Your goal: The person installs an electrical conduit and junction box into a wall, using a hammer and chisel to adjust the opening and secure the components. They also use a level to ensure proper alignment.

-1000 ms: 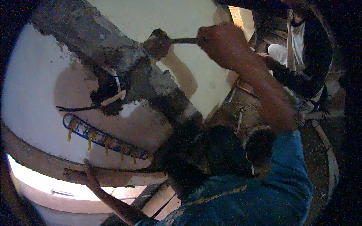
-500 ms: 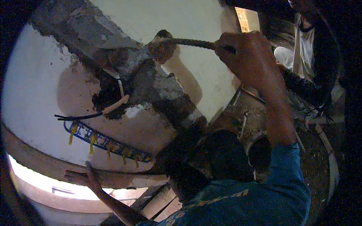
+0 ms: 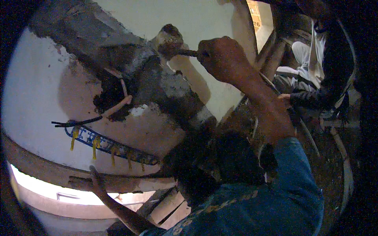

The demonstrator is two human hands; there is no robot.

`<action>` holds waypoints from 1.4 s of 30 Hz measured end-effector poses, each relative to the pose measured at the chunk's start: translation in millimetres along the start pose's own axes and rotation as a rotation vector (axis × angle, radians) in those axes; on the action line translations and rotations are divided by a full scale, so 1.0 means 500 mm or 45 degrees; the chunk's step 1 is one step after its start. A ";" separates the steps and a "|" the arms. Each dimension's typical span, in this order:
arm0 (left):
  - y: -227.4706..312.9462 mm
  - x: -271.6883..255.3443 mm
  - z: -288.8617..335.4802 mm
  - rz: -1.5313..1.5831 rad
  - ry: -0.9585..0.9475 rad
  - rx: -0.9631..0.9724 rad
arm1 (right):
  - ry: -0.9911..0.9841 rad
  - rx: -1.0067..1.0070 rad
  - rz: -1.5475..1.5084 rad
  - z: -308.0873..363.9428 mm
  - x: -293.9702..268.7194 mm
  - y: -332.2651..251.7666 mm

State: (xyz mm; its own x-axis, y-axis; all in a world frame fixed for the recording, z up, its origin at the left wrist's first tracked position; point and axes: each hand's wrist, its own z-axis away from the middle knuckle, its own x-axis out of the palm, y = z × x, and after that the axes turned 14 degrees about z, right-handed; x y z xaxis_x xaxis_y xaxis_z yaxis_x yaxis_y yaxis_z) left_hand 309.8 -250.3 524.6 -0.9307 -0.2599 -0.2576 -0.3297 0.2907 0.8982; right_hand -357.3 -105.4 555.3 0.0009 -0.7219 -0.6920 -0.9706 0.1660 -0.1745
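Note:
My right hand, raised in front of the wall, is closed around a dark ribbed rod. The rod's far end meets a brown, rough lump at the edge of the broken plaster; I cannot tell whether that lump belongs to the rod or the wall. Low on the left, my left hand rests against a ledge under the wall, with its fingers stretched out and the thumb up. Bare grey masonry runs diagonally down the wall.
Left of the masonry, a bent pale conduit with black cable ends sticks out of a dark hole. Below it hangs a blue strip with yellow tassels. Another person in dark sleeves is close on the right. Light comes through a gap under the ledge.
My right hand has moved left, toward the lump on the wall, and less of the rod shows. My left hand stays at the ledge. The other person's hand has come into view.

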 end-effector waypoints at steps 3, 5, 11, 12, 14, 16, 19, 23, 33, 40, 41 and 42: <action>0.034 0.022 0.009 -0.012 0.170 0.043 | 0.039 0.035 -0.090 0.010 0.031 0.027; 0.059 0.043 0.041 -0.035 0.109 0.004 | 0.111 0.069 -0.158 0.030 0.019 0.062; 0.100 0.088 0.068 -0.154 0.233 0.102 | 0.055 0.104 -0.232 0.002 -0.009 0.027; 0.099 0.088 0.067 -0.219 0.251 0.142 | -0.021 0.080 -0.266 0.000 0.001 0.016; 0.095 0.084 0.064 -0.370 0.312 0.238 | 0.024 0.104 -0.257 0.013 0.023 0.018; 0.089 0.084 0.062 -0.509 0.381 0.357 | 0.054 0.073 -0.179 0.033 0.037 0.041; 0.088 0.092 0.063 -0.812 0.504 0.597 | 0.084 0.375 -0.335 0.047 0.046 0.051; 0.098 0.099 0.078 -0.834 0.471 0.294 | 0.016 0.172 -0.301 0.008 0.042 0.004; 0.106 0.101 0.076 -0.587 0.427 0.387 | 0.208 -0.180 0.230 -0.053 0.017 0.016; 0.114 0.098 0.087 -0.519 0.393 0.341 | 0.084 -0.090 0.484 -0.042 -0.087 0.026; 0.111 0.096 0.082 -0.626 0.416 0.370 | 0.084 -0.079 0.393 -0.029 -0.092 0.022; 0.108 0.094 0.077 -0.650 0.445 0.335 | 0.143 -0.124 0.289 -0.035 -0.077 0.011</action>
State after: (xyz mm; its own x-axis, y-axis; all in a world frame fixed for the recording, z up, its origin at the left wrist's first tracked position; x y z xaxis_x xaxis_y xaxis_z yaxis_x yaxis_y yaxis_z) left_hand 242.2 -211.1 547.4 -0.5563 -0.6943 -0.4565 -0.7836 0.2556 0.5662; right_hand -366.9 -88.3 593.3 -0.2407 -0.7446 -0.6225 -0.9614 0.2709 0.0478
